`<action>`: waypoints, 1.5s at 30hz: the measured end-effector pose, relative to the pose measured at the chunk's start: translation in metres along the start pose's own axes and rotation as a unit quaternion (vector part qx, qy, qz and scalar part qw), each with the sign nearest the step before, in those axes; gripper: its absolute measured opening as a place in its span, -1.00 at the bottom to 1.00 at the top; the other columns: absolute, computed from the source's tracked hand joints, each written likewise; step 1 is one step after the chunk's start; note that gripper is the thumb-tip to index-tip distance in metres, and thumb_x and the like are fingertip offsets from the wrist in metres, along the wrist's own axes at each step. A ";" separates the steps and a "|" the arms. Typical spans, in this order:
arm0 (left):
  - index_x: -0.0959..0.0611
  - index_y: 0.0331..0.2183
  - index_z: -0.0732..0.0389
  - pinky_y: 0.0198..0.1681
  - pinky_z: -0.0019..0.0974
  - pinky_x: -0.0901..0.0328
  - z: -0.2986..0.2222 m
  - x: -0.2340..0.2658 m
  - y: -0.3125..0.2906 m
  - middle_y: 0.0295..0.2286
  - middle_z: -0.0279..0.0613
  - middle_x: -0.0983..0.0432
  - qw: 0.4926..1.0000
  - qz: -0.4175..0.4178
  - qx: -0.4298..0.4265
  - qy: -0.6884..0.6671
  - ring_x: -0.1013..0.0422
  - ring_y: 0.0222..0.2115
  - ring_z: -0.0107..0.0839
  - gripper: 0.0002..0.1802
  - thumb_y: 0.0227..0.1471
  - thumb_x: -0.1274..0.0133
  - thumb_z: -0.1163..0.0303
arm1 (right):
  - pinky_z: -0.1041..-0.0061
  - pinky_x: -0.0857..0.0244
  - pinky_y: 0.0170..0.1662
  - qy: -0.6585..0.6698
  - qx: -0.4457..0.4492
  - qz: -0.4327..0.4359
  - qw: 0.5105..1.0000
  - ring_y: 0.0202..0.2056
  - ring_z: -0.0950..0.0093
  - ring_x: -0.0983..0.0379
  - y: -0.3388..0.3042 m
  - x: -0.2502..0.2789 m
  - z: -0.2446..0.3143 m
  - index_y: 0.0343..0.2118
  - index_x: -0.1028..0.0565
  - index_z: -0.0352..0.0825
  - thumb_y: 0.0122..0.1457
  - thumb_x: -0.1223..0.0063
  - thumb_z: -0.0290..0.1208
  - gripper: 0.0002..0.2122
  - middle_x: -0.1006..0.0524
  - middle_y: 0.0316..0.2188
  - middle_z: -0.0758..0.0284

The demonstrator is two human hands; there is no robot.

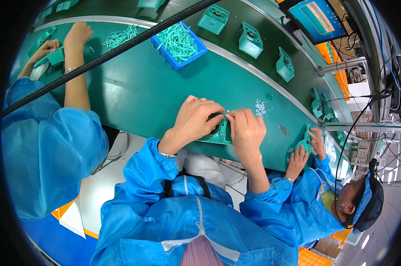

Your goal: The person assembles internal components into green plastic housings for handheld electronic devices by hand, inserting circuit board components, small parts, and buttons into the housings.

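A green plastic housing (222, 134) with a dark round part in it lies at the table's near edge in front of me, largely covered by my hands. My left hand (195, 118) reaches over its left side, thumb and forefinger closed at the far edge. My right hand (247, 132) comes in from the right, its fingertips pinched close to the left ones at that same edge. Whatever small piece sits between the fingertips is too small to name.
A blue bin (179, 64) of green strips stands beyond my hands, beside a loose strip pile (120, 37). Small clear pieces (260, 107) lie to the right. Housings (251, 41) line the far conveyor. Co-workers handle housings on both sides; a black cable crosses overhead.
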State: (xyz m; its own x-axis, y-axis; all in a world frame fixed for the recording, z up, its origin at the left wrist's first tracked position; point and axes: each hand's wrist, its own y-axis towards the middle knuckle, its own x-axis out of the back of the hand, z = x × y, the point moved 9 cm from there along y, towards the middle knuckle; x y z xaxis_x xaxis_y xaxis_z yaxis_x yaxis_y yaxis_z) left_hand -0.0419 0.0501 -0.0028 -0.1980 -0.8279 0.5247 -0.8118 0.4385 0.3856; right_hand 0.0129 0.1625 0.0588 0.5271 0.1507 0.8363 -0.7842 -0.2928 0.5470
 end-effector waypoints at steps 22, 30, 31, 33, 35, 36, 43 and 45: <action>-0.85 -0.28 0.04 -0.34 -0.17 -0.18 -0.011 -0.002 0.001 -0.55 -0.36 -0.55 0.998 -0.045 -0.032 0.042 -0.45 -0.47 -0.29 -0.86 0.08 -0.28 0.34 | 0.38 -0.31 -0.37 0.134 -0.046 0.006 0.990 -0.41 0.42 -0.56 -0.009 0.003 -0.036 -0.35 -0.70 -0.24 -0.01 -0.42 -0.50 -0.86 -0.60 -0.38 0.42; -0.85 -0.28 0.03 -0.35 -0.16 -0.18 -0.006 -0.004 0.002 -0.56 -0.36 -0.53 0.998 -0.045 -0.026 0.032 -0.46 -0.46 -0.29 -0.85 0.07 -0.29 0.32 | 0.42 -0.24 -0.41 0.043 0.078 0.019 0.996 -0.36 0.48 -0.56 -0.003 0.003 -0.023 -0.36 -0.62 -0.24 -0.07 -0.39 -0.50 -0.81 -0.60 -0.35 0.45; -0.85 -0.28 0.03 -0.34 -0.17 -0.19 -0.005 -0.004 0.002 -0.56 -0.36 -0.53 0.998 -0.042 -0.025 0.030 -0.46 -0.46 -0.29 -0.85 0.07 -0.28 0.32 | 0.42 -0.24 -0.41 0.043 0.078 0.020 0.996 -0.36 0.48 -0.56 -0.003 0.002 -0.024 -0.36 -0.62 -0.24 -0.07 -0.39 -0.50 -0.81 -0.60 -0.35 0.45; -0.85 -0.28 0.02 -0.34 -0.17 -0.19 -0.005 -0.004 0.002 -0.56 -0.36 -0.53 0.998 -0.042 -0.023 0.030 -0.46 -0.45 -0.29 -0.86 0.07 -0.28 0.32 | 0.42 -0.24 -0.41 0.056 0.082 0.021 0.995 -0.37 0.48 -0.56 0.000 0.003 -0.025 -0.39 -0.62 -0.23 -0.05 -0.39 -0.49 -0.84 -0.61 -0.36 0.44; -0.85 -0.28 0.02 -0.33 -0.17 -0.20 -0.004 -0.004 0.002 -0.56 -0.36 -0.53 0.998 -0.043 -0.020 0.032 -0.47 -0.45 -0.29 -0.86 0.07 -0.28 0.32 | 0.41 -0.28 -0.40 0.083 0.062 0.013 0.995 -0.38 0.46 -0.56 0.002 0.005 -0.027 -0.41 -0.63 -0.24 -0.06 -0.40 -0.50 -0.85 -0.61 -0.37 0.43; -0.85 -0.28 0.02 -0.33 -0.17 -0.20 -0.004 -0.005 0.001 -0.55 -0.36 -0.54 0.998 -0.041 -0.023 0.035 -0.47 -0.45 -0.30 -0.86 0.07 -0.28 0.32 | 0.40 -0.32 -0.40 0.110 0.041 0.005 0.993 -0.38 0.44 -0.57 0.002 0.006 -0.029 -0.43 -0.63 -0.25 -0.06 -0.41 -0.51 -0.86 -0.61 -0.39 0.42; -0.85 -0.28 0.00 -0.32 -0.18 -0.19 -0.005 -0.005 0.001 -0.55 -0.37 -0.53 0.998 -0.047 -0.024 0.038 -0.46 -0.46 -0.31 -0.85 0.08 -0.26 0.31 | 0.35 -0.46 -0.32 0.234 -0.152 0.035 0.960 -0.36 0.30 -0.60 -0.006 -0.011 -0.054 -0.43 -0.67 -0.34 -0.05 -0.43 -0.58 -0.87 -0.62 -0.41 0.30; -0.85 -0.28 -0.01 -0.32 -0.18 -0.18 -0.004 -0.005 0.001 -0.55 -0.37 -0.54 0.998 -0.044 -0.021 0.036 -0.46 -0.46 -0.31 -0.85 0.08 -0.26 0.31 | 0.35 -0.46 -0.31 0.251 -0.185 0.051 0.949 -0.36 0.29 -0.60 -0.007 -0.015 -0.058 -0.41 -0.68 -0.36 -0.03 -0.43 -0.58 -0.88 -0.63 -0.42 0.28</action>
State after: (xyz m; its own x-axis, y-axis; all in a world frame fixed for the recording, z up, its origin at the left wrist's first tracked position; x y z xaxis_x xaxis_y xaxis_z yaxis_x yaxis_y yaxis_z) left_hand -0.0399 0.0559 -0.0015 -0.0850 -0.8370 0.5405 -0.8000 0.3807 0.4637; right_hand -0.0084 0.2176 0.0446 0.2916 0.5979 0.7466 -0.9333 0.0067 0.3592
